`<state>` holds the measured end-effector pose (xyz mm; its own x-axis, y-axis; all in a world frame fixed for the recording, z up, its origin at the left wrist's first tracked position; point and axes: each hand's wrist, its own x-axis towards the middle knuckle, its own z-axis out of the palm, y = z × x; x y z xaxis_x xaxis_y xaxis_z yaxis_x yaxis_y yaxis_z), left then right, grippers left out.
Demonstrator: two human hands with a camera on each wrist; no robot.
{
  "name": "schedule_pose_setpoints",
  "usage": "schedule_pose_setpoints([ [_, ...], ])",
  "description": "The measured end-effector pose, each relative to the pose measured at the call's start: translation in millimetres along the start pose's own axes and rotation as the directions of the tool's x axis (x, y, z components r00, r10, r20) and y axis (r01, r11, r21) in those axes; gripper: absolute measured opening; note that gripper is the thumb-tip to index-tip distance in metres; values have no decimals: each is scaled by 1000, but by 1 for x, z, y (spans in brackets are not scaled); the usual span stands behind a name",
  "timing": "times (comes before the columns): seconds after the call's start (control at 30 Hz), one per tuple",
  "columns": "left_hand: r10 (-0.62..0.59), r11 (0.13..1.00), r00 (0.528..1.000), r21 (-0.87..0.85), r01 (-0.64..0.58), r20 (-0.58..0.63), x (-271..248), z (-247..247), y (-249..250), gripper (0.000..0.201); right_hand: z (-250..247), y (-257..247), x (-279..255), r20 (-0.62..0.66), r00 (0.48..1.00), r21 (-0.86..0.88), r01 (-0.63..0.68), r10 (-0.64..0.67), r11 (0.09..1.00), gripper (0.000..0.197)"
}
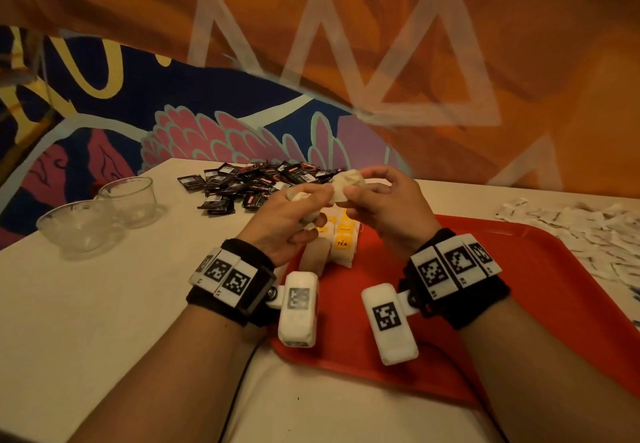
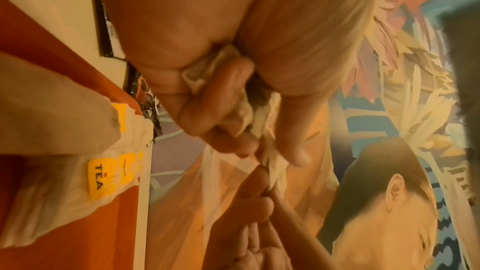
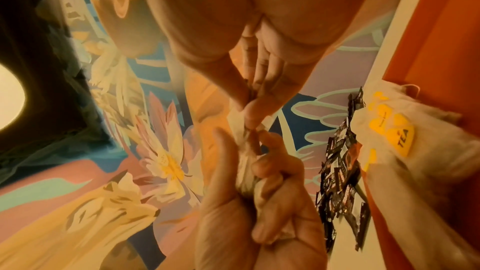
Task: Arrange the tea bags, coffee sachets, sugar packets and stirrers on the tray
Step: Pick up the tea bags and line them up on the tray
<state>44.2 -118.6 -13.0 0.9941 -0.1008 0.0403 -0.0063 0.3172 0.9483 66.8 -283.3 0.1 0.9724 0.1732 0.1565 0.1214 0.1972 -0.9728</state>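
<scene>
Pinching a crumpled white tea bag (image 1: pixel 348 184) between thumb and fingertips, my right hand (image 1: pixel 388 215) is holding it up above the far edge of the red tray (image 1: pixel 540 290). My left hand (image 1: pixel 287 221) is meeting it from the other side, its fingers curled round more scrunched white tea-bag paper (image 1: pixel 306 205); from the wrist views I am seeing the two hands touching at the fingertips, though I cannot tell whether they are sharing one bag or holding separate ones. Just beneath the hands, a row of tea bags with yellow "TEA" tags (image 1: pixel 341 240) is lying on the tray's far left corner. Beyond the hands, a heap of black coffee sachets (image 1: pixel 249 184) is sitting on the white table (image 1: pixel 104 321). Off to my right, white sugar packets (image 1: pixel 581 231) are lying scattered along the tray's far side. Two clear glass bowls (image 1: pixel 104 215) are standing at the table's left edge.
</scene>
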Motion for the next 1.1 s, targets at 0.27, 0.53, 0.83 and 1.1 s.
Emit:
schedule_pose_setpoints([
  [0.27, 224, 939, 967, 295, -180, -123, 2, -1, 0, 10, -7, 9, 1, 137, 990, -309, 58, -16, 949, 24],
  [0.53, 277, 925, 953, 302, -231, -120, -1, 4, 1, 26, -9, 9, 2, 67, 991, -286, 126, -112, 950, 10],
  [0.83, 364, 839, 929, 455, -298, -62, -2, 5, 1, 7, -7, 15, 2, 144, 977, -443, 206, -158, 873, 16],
  [1.1, 409, 789, 912, 512, -341, -22, -4, 5, 3, 12, -8, 12, 1, 144, 978, -622, 206, -148, 755, 27],
])
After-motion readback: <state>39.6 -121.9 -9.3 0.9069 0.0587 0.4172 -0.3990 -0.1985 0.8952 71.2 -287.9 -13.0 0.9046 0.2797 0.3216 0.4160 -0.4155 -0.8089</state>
